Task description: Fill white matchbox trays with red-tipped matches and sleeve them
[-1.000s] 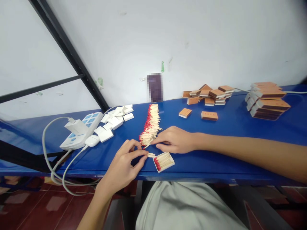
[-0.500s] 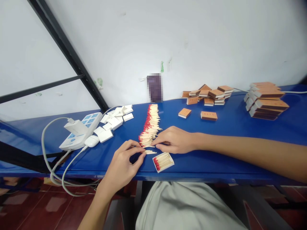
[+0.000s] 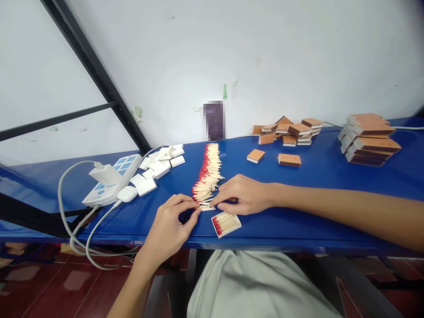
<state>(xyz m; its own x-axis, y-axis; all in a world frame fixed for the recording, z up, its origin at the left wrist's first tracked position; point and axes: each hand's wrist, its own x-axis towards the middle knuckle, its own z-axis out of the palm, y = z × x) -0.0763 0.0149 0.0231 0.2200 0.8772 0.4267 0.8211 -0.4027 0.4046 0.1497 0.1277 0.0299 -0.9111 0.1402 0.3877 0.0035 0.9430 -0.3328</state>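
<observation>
A long row of red-headed matches (image 3: 212,170) runs over the blue table from the wall towards me, heads to the left. At its near end a few loose matches (image 3: 208,208) lie crosswise. My left hand (image 3: 175,221) pinches these at their head ends between thumb and forefinger. From the other side, the outstretched forefinger of my right hand (image 3: 247,194) touches their plain ends, its thumb held apart. Just below the right fingers stands a white matchbox tray (image 3: 239,226), with several matches lying in it, heads to the left.
White trays (image 3: 145,186) are piled on the left, beside a power strip (image 3: 109,192) with white cables. Orange matchbox sleeves (image 3: 300,129) lie heaped at the back right, two boxes before them. A stack of boxes (image 3: 374,143) stands far right. The table's front edge (image 3: 265,245) is near.
The right forefinger has moved slightly down and left onto the ends of the loose matches. More matches now lie between both hands. The left hand has hardly moved.
</observation>
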